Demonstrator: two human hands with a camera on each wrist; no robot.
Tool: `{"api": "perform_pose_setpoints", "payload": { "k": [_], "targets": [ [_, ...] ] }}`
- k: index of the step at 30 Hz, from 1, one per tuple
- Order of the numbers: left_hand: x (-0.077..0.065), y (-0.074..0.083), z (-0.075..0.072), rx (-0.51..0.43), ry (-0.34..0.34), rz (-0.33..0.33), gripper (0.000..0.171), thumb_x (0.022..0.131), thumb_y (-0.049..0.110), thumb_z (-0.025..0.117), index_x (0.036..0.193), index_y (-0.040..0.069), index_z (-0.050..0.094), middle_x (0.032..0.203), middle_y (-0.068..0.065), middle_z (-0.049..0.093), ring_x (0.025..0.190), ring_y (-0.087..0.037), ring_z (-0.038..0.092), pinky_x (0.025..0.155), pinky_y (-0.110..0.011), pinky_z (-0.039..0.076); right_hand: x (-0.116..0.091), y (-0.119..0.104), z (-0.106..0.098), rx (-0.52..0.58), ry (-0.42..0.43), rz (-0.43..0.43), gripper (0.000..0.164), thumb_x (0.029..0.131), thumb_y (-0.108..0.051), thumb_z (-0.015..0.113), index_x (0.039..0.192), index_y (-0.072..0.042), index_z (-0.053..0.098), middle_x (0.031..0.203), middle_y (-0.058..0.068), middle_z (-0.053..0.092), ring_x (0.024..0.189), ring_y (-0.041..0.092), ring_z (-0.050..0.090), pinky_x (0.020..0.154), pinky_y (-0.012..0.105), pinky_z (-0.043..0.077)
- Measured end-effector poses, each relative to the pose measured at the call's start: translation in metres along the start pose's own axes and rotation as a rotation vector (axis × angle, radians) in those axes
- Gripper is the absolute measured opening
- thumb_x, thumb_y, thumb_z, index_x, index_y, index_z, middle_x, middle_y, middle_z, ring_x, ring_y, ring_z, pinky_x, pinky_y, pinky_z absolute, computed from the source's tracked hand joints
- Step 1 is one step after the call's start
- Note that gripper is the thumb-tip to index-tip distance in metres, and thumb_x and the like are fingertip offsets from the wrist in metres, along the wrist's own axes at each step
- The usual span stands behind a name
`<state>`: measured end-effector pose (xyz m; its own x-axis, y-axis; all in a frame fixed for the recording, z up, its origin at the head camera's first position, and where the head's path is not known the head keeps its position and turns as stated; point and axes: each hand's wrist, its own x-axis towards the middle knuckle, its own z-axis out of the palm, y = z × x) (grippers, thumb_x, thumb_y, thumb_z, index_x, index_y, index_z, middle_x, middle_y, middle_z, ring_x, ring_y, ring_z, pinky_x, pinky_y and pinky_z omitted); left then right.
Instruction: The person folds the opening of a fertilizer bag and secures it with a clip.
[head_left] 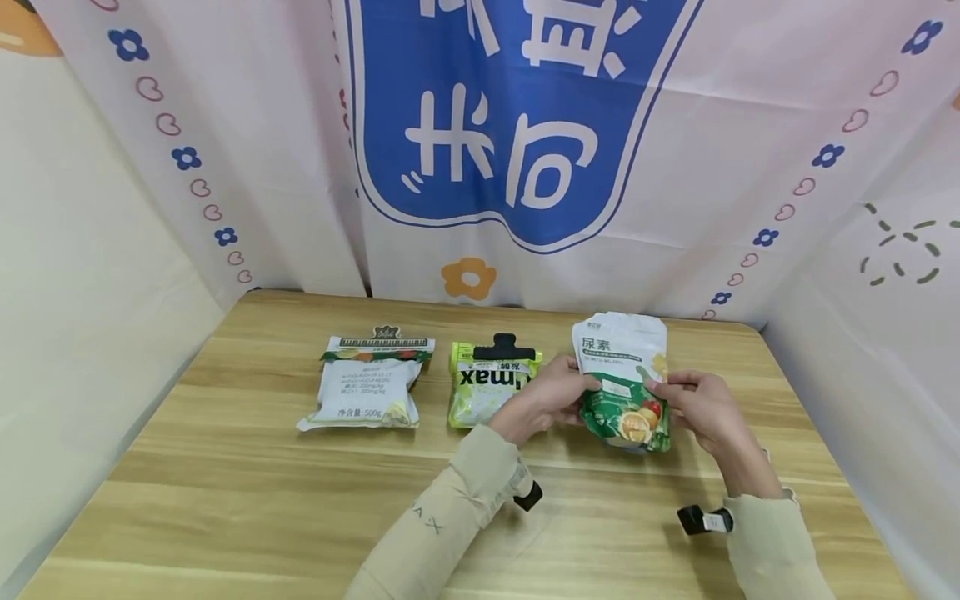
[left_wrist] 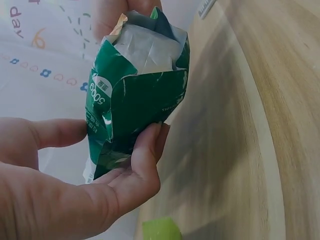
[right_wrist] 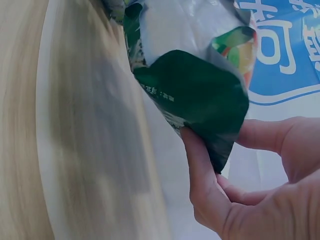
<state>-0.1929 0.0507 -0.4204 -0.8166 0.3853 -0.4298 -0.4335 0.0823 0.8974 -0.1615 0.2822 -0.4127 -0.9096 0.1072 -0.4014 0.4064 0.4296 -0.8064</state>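
A white and green fertilizer pouch [head_left: 621, 375], printed with fruit, is held between both hands at the right side of the table. On its left edge my left hand [head_left: 558, 387] grips with the thumb in front and fingers behind. My right hand [head_left: 701, 408] pinches the opposite edge the same way. In the left wrist view, the pouch's folded green bottom [left_wrist: 145, 95] faces the camera, raised off the wood. The right wrist view shows thumb and fingers around the pouch's green side [right_wrist: 200, 100]. Its contents are hidden.
Left of the hands lies a lime-green bag [head_left: 483, 392] with a black clip [head_left: 505, 347] across its top. Farther left is a white bag [head_left: 365, 390] topped by a dark patterned clip [head_left: 386, 337]. A printed curtain [head_left: 300, 167] hangs behind the wooden table [head_left: 247, 500].
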Motion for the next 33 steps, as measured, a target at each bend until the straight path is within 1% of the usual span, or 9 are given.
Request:
{"api": "perform_pose_setpoints", "payload": {
  "k": [4, 8, 14, 17, 20, 23, 27, 30, 33],
  "targets": [
    [-0.006, 0.002, -0.004, -0.013, -0.017, 0.013, 0.030, 0.103, 0.011, 0.062, 0.129, 0.008, 0.048, 0.102, -0.011, 0.072, 0.072, -0.018, 0.072, 0.062, -0.029, 0.061, -0.002, -0.002, 0.002, 0.019, -0.009, -0.006, 0.076, 0.104, -0.038, 0.067, 0.155, 0.009, 0.035, 0.137, 0.018, 0.049, 0.105, 0.014, 0.059, 0.083, 0.026, 0.061],
    [-0.015, 0.004, -0.008, 0.024, -0.028, 0.027, 0.037, 0.105, 0.013, 0.059, 0.137, 0.007, 0.041, 0.101, -0.011, 0.073, 0.072, -0.017, 0.073, 0.063, -0.029, 0.061, -0.005, -0.003, 0.003, 0.054, -0.025, -0.014, 0.076, 0.103, -0.038, 0.069, 0.154, 0.007, 0.035, 0.134, 0.015, 0.050, 0.101, 0.011, 0.061, 0.082, 0.025, 0.061],
    [-0.031, 0.005, -0.016, 0.080, -0.047, 0.058, 0.049, 0.106, 0.017, 0.059, 0.146, 0.008, 0.033, 0.103, -0.011, 0.072, 0.074, -0.017, 0.072, 0.063, -0.029, 0.060, -0.012, -0.010, 0.008, 0.117, -0.072, -0.057, 0.071, 0.103, -0.034, 0.069, 0.150, 0.007, 0.037, 0.121, 0.008, 0.055, 0.095, 0.007, 0.065, 0.081, 0.026, 0.063],
    [-0.040, 0.005, -0.021, 0.106, -0.054, 0.069, 0.049, 0.106, 0.019, 0.060, 0.145, 0.009, 0.033, 0.103, -0.011, 0.072, 0.075, -0.017, 0.070, 0.064, -0.030, 0.058, -0.016, -0.012, 0.011, 0.150, -0.103, -0.077, 0.069, 0.103, -0.032, 0.070, 0.149, 0.008, 0.036, 0.118, 0.007, 0.057, 0.094, 0.008, 0.067, 0.082, 0.028, 0.064],
    [-0.048, 0.006, -0.025, 0.118, -0.056, 0.078, 0.047, 0.105, 0.018, 0.061, 0.143, 0.009, 0.034, 0.102, -0.012, 0.074, 0.075, -0.017, 0.071, 0.066, -0.031, 0.060, -0.020, -0.015, 0.013, 0.172, -0.122, -0.086, 0.067, 0.102, -0.031, 0.071, 0.147, 0.007, 0.038, 0.116, 0.007, 0.058, 0.095, 0.009, 0.069, 0.084, 0.029, 0.064],
    [-0.055, 0.006, -0.029, 0.101, -0.058, 0.085, 0.046, 0.103, 0.015, 0.064, 0.139, 0.009, 0.035, 0.103, -0.014, 0.076, 0.075, -0.019, 0.073, 0.070, -0.034, 0.063, -0.025, -0.016, 0.014, 0.190, -0.145, -0.108, 0.062, 0.102, -0.028, 0.071, 0.143, 0.007, 0.040, 0.114, 0.006, 0.060, 0.096, 0.011, 0.070, 0.085, 0.031, 0.064],
    [-0.065, 0.006, -0.034, 0.081, -0.074, 0.102, 0.045, 0.103, 0.013, 0.065, 0.136, 0.008, 0.036, 0.111, -0.016, 0.074, 0.080, -0.022, 0.075, 0.074, -0.039, 0.065, -0.033, -0.020, 0.016, 0.211, -0.172, -0.159, 0.057, 0.101, -0.023, 0.073, 0.138, 0.008, 0.043, 0.111, 0.005, 0.062, 0.096, 0.012, 0.070, 0.085, 0.034, 0.065],
    [-0.072, 0.006, -0.039, 0.081, -0.089, 0.108, 0.047, 0.103, 0.014, 0.067, 0.137, 0.008, 0.036, 0.114, -0.017, 0.071, 0.085, -0.023, 0.076, 0.076, -0.040, 0.066, -0.039, -0.023, 0.018, 0.218, -0.186, -0.191, 0.054, 0.100, -0.020, 0.074, 0.134, 0.008, 0.044, 0.109, 0.006, 0.063, 0.096, 0.014, 0.071, 0.085, 0.037, 0.065],
    [-0.079, 0.005, -0.045, 0.098, -0.101, 0.118, 0.053, 0.100, 0.014, 0.072, 0.139, 0.008, 0.038, 0.113, -0.017, 0.071, 0.085, -0.025, 0.076, 0.075, -0.040, 0.066, -0.045, -0.026, 0.021, 0.219, -0.206, -0.213, 0.049, 0.100, -0.017, 0.074, 0.130, 0.009, 0.044, 0.110, 0.008, 0.061, 0.095, 0.016, 0.071, 0.085, 0.037, 0.066]
  ]
}}
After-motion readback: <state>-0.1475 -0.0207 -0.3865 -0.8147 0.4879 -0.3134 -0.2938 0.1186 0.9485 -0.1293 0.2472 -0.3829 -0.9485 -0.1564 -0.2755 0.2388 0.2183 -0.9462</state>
